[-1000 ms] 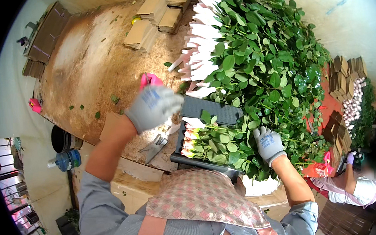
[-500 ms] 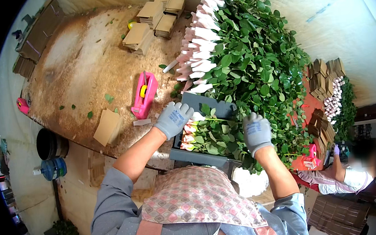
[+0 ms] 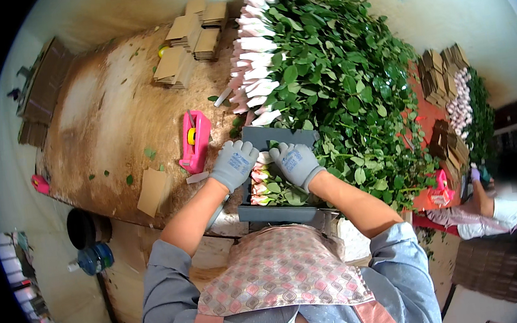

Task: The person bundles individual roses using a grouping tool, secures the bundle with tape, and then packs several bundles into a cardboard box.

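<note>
Pale pink and red rose heads [image 3: 259,183] lie side by side in a dark grey open box [image 3: 279,212], their leafy stems running right. My left hand [image 3: 235,164], in a grey glove, is at the box's left side, next to the heads, its fingers curled. My right hand [image 3: 298,163], also gloved, is over the stems just right of the heads, its fingers bent inward close to a pale rose head [image 3: 264,158]. Anything inside either hand is hidden. A pink tape dispenser [image 3: 195,141] with yellow tape stands left of my left hand.
A big heap of leafy stems [image 3: 338,83] with white-wrapped heads [image 3: 256,48] fills the table beyond the box. Stacked cardboard sheets [image 3: 174,66] stand farther left; a loose cardboard piece [image 3: 154,191] lies near the table edge. A co-worker [image 3: 496,209] is at the right.
My right hand has moved left from the stems to beside the rose heads. My left hand has stayed by the heads. The whole view has shifted a little.
</note>
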The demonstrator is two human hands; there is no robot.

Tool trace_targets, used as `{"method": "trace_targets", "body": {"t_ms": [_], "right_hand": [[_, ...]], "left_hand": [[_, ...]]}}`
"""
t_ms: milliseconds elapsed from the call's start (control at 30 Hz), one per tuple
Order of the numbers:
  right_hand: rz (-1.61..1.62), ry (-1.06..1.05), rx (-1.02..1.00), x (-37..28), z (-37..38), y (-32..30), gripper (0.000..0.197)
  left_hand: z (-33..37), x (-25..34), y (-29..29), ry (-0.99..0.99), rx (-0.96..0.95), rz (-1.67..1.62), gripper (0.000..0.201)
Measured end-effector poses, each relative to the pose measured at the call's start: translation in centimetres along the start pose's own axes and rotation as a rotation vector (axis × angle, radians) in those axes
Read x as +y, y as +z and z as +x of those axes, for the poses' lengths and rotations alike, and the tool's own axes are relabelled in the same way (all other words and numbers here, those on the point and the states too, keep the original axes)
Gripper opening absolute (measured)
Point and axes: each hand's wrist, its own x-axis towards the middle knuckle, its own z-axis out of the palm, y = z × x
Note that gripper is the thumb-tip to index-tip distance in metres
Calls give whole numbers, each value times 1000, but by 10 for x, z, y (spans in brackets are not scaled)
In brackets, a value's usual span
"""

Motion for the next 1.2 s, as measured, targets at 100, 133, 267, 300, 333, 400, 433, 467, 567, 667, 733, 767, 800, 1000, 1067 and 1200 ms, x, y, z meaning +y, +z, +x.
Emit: {"method": "trace_targets", "body": {"t_ms": [100, 133, 267, 300, 333, 400, 433, 467, 567, 667, 733, 767, 800, 1000, 1067, 1200], "right_hand": [[-1, -22, 15, 3, 0, 7, 14], [-8, -24, 28, 4, -1, 8, 14], [13, -39, 115, 2, 0, 15, 14], [7, -45, 129, 3, 0, 17, 14], [3, -53, 145, 4, 0, 20, 14], [-52, -69, 161, 4, 0, 23, 16], [-85, -77, 169, 5, -2, 24, 17], [-110, -96, 156, 8, -2, 27, 25], [-181, -171, 159, 4, -2, 16, 32], [-272, -232, 98, 0, -1, 10, 38], [-313, -237, 39, -12, 2, 1, 40], [-315, -227, 26, -15, 2, 0, 40], [-314, -221, 13, -18, 4, 0, 39], [-305, -151, -16, -22, 15, 1, 20], [-272, -145, -12, -22, 17, 0, 20], [-208, -124, -21, -22, 16, -6, 21]], "left_hand": [[0, -3, -5, 22, -57, 6, 5], [-1, -4, -7, 20, -76, 6, 5], [-12, -10, -27, 65, -74, 32, 4], [-13, -9, -31, 58, -77, 21, 5], [-15, -10, -37, 47, -82, 11, 7], [-20, -14, -53, -85, -234, 16, 8], [-21, -17, -61, -150, -305, 13, 9], [-29, -29, -62, -250, -379, 25, 12], [-79, -55, -47, -471, -586, -163, 20], [-80, -38, -72, -514, -493, -543, 33], [-73, -11, -44, -675, -255, -926, 49], [-64, 7, -30, -822, -180, -1143, 48], [-54, 24, -22, -877, -46, -1162, 47], [-8, 65, 22, -1078, 37, -976, 36], [-6, 67, 31, -1124, -18, -1069, 34], [3, 70, 33, -1281, -98, -1221, 45]]}}
